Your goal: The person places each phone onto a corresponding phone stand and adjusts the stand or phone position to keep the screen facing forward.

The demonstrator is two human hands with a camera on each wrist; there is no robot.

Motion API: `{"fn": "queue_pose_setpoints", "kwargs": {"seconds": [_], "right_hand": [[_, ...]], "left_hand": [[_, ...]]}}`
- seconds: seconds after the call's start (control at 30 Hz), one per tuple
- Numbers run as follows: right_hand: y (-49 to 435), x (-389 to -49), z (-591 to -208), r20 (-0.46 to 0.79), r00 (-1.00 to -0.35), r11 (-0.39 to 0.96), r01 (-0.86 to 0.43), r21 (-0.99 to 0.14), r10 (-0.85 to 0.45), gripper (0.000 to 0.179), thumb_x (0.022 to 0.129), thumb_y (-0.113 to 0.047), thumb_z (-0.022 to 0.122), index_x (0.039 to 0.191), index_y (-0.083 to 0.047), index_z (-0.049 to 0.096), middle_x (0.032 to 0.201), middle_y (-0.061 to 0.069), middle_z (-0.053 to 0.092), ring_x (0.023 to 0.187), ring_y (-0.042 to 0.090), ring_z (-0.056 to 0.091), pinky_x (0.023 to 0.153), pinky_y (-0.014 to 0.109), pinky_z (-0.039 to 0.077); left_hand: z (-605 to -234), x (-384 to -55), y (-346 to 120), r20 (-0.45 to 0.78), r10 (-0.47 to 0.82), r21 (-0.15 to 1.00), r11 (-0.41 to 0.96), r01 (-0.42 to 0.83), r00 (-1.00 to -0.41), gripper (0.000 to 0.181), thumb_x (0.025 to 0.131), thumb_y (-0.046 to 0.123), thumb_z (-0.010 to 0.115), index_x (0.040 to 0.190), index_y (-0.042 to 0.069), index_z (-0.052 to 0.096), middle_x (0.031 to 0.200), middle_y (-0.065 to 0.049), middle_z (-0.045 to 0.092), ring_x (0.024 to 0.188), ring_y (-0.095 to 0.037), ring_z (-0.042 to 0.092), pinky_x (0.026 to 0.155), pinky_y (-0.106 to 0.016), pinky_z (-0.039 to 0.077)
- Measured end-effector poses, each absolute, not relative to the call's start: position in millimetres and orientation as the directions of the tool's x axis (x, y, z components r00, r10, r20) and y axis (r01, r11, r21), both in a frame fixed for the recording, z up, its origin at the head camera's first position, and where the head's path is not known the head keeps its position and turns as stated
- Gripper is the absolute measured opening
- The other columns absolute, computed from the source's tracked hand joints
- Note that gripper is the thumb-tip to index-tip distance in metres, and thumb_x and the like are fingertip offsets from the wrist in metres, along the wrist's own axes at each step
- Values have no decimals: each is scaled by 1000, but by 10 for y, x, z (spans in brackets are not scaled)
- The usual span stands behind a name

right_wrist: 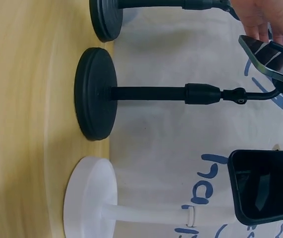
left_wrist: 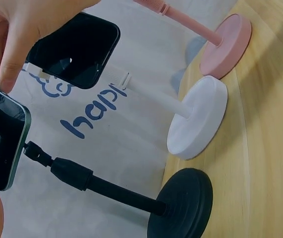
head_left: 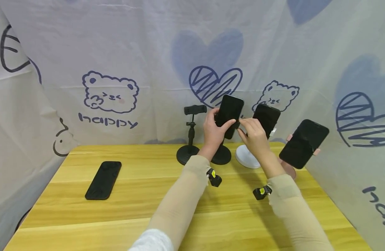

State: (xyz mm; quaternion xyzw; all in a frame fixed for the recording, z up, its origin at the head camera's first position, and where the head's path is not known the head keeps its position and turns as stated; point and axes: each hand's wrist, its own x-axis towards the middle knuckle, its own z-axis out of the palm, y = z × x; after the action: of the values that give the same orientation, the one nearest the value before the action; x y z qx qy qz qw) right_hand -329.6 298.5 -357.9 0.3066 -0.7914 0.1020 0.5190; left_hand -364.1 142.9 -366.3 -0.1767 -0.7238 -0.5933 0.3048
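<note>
You've got readable text only on the white fabric backdrop with blue prints (head_left: pixel 161 104). Head view: full lowercase "happy" (head_left: pixel 107 120) in dark-blue handwritten-style letters, under the dark-blue outlined bear head (head_left: pixel 112 93) at left. At your right edge, a second string in the same style slants down: you can read "ha" (head_left: pixel 376 202), then the frame cuts it. Left wrist view: you get tilted "hap" (left_wrist: pixel 94 113), next letter partly behind the white round-based stand (left_wrist: pixel 197 120). Right wrist view: you get sideways "ha" (right_wrist: pixel 207 179), with that stand's pole crossing the letters after it.
</note>
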Motion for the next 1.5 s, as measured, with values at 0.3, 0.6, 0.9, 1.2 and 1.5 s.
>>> {"fn": "queue_pose_setpoints", "kwargs": {"seconds": [0.3, 0.6, 0.9, 1.2, 1.5], "right_hand": [[2933, -3305, -3650, 902, -263, 790, -600, 125, -343, 31, 77, 6, 75, 107, 9, 67, 98, 23, 69, 92, 38, 62, 86, 47, 52], [2925, -3306, -3657, 902, -273, 797, -593, 117, -335, 30, 78, 4, 75, 107, 9, 67, 101, 22, 69, 96, 38, 62, 90, 46, 51], [2929, -3304, -3651, 906, -285, 814, -572, 101, -313, 31, 78, 3, 76, 109, 8, 68, 100, 21, 69, 96, 38, 61, 89, 47, 51], [2912, -3289, -3644, 911, -294, 816, -574, 75, -291, 32, 81, 2, 73, 112, 8, 67, 102, 22, 68, 96, 38, 60, 90, 48, 51], [2931, -3263, -3721, 907, -316, 823, -565, 55, -278, 41, 81, 0, 73, 120, 5, 64, 105, 22, 67, 98, 39, 59, 89, 48, 50]], "left_hand": [[-3705, -3617, 1371, 631, -91, 766, 229, 601, -770, 63, 81, 35, 79, 130, 7, 52, 128, -10, 59, 114, -23, 57, 97, -34, 50], [-3658, -3543, 1294, 666, -43, 687, 425, 590, -744, 63, 84, 40, 75, 132, 7, 52, 131, -9, 57, 121, -24, 54, 103, -36, 46], [-3658, -3405, 1189, 678, 13, 568, 626, 534, -735, 58, 89, 42, 69, 136, 12, 52, 133, -7, 55, 125, -27, 49, 104, -39, 44], [-3655, -3256, 1135, 620, 80, 454, 774, 441, -780, 65, 92, 50, 61, 146, 21, 42, 144, -4, 45, 133, -28, 39, 105, -47, 41], [-3778, -3152, 1051, 658, 110, 338, 841, 422, -745, 60, 92, 52, 59, 143, 21, 47, 142, -5, 47, 133, -27, 40, 104, -49, 40]]}}
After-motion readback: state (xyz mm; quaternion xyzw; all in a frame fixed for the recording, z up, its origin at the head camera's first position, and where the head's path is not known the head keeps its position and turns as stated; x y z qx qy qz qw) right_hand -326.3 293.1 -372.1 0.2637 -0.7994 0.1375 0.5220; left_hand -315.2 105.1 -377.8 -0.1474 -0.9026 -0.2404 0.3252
